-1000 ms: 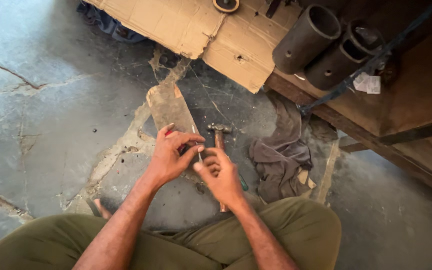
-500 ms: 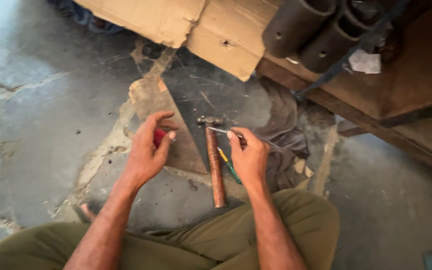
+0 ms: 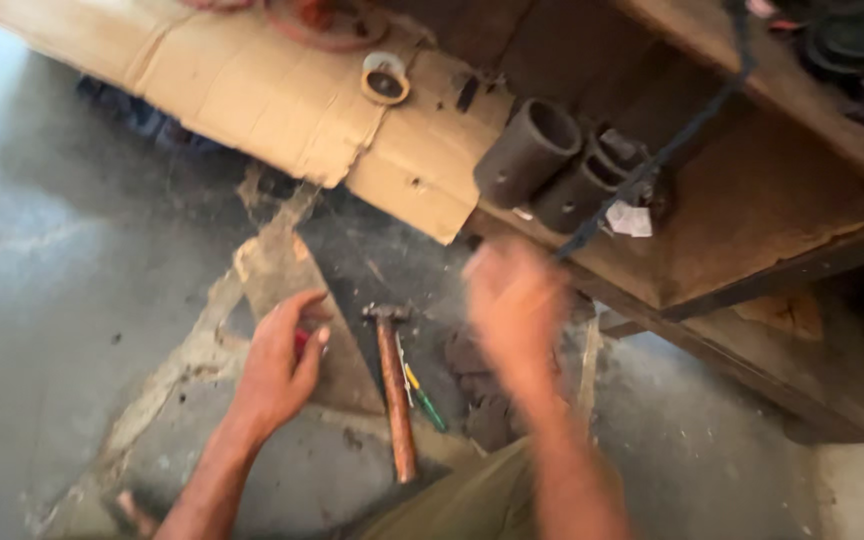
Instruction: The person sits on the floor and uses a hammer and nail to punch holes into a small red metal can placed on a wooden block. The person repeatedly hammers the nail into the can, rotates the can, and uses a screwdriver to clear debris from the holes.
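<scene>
- A small red object is gripped in the curled fingers of the left hand, low over the grey concrete floor.
- The right hand is raised and blurred; whether its fingers are open or closed cannot be told.
- A wooden-handled hammer with a metal head lies on the floor between the hands, with a green-and-yellow screwdriver just beside it.
- Two dark cylindrical pipes rest on a flattened brown cardboard sheet above.

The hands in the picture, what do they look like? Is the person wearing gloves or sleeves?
No gloves and no sleeves. The left hand and right hand are bare, and both forearms are bare as far as the picture shows. No watch, ring or bracelet shows, though the right hand is blurred. Below is olive-green cloth, likely trousers.
</scene>
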